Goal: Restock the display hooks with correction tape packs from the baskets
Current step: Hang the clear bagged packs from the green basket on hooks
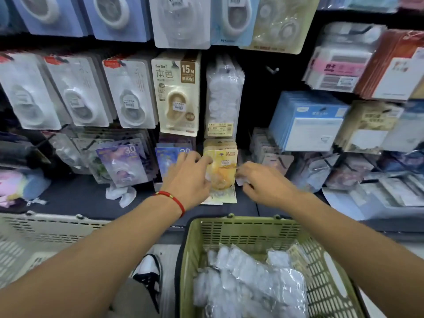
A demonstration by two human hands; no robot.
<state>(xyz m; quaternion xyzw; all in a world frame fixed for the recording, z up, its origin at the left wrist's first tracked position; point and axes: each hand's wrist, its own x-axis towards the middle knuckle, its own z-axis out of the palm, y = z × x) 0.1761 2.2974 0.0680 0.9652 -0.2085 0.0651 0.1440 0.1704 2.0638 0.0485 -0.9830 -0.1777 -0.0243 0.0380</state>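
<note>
Pinching the yellow pack (221,174) at its left edge, my left hand (189,177) is steadying it on the far display; my right hand (263,183) is curling at its right edge, grasp unclear. Near me, the green basket (238,230) is holding wrapped packs (250,283).

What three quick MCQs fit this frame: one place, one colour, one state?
1. Where is the green basket?
A. below the hands
B. on the top hooks
C. left of the beige basket

2. What colour is the wrist cord?
A. blue
B. red
C. white

3. What is the left hand doing?
A. hanging idle
B. gripping a basket handle
C. touching the yellow pack

Answers: A, it sits low in frame under both arms; B, the cord is red; C, the fingers reach onto the hanging yellow pack.
</note>
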